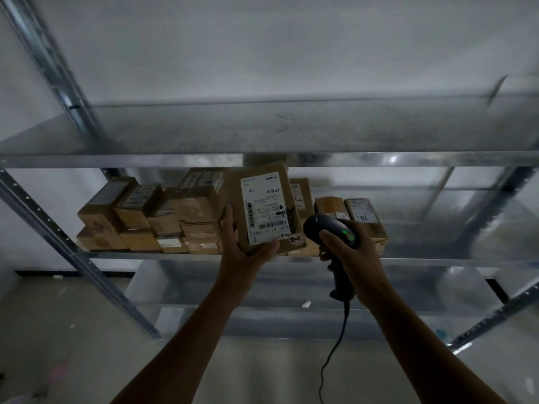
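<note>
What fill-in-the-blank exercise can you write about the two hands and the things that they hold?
The left hand holds the parcel, whose label is ____.
The right hand grips a scanner showing a small ____ light.
The other boxes sit on a ____ shelf.
Missing words: white; green; metal.

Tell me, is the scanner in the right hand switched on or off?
On: a green light glows on top of the scanner, which the right hand holds by its handle.
</note>
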Demonstrator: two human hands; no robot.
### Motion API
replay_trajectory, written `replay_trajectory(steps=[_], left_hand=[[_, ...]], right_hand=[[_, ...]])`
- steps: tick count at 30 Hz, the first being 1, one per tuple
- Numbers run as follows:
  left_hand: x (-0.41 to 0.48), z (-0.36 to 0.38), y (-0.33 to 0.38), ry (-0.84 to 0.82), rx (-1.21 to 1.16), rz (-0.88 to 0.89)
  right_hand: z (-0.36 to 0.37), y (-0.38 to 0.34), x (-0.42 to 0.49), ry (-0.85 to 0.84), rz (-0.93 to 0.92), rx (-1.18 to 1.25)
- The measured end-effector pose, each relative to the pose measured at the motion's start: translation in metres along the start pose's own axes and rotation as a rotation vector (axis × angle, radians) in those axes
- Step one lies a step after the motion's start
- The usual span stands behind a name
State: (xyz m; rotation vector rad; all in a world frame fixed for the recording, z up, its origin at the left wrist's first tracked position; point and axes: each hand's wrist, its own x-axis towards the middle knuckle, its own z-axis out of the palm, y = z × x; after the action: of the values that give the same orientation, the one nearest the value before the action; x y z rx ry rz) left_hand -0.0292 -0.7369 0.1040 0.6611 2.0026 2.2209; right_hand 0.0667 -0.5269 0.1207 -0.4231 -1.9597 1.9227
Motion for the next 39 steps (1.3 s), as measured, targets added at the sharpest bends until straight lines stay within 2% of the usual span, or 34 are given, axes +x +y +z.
replay_trajectory(steps=[9,16,21,31,39], left_hand=[[0.023,-0.024,-0.016,0.091,0.074,0.092],[0.041,-0.034,-0.041,0.148,0.243,0.013],[0.036,-0.033,-0.048,0.167,0.36,0.102],[0.04,-0.037,-0.058,0.185,0.458,0.126],[0.036,-0.029,-0.049,0.26,0.527,0.097]], right_hand=[[0.009,-0.021,-0.011,-0.012,-0.049,-0.058],[0.011,-0.021,-0.018,-0.041,-0.06,-0.122],[0.006,-0.025,-0.027,-0.066,-0.045,-0.121],[0.001,-0.021,-0.03,-0.085,-0.027,-0.135],[0.002,-0.022,-0.027,-0.092,-0.031,-0.155]])
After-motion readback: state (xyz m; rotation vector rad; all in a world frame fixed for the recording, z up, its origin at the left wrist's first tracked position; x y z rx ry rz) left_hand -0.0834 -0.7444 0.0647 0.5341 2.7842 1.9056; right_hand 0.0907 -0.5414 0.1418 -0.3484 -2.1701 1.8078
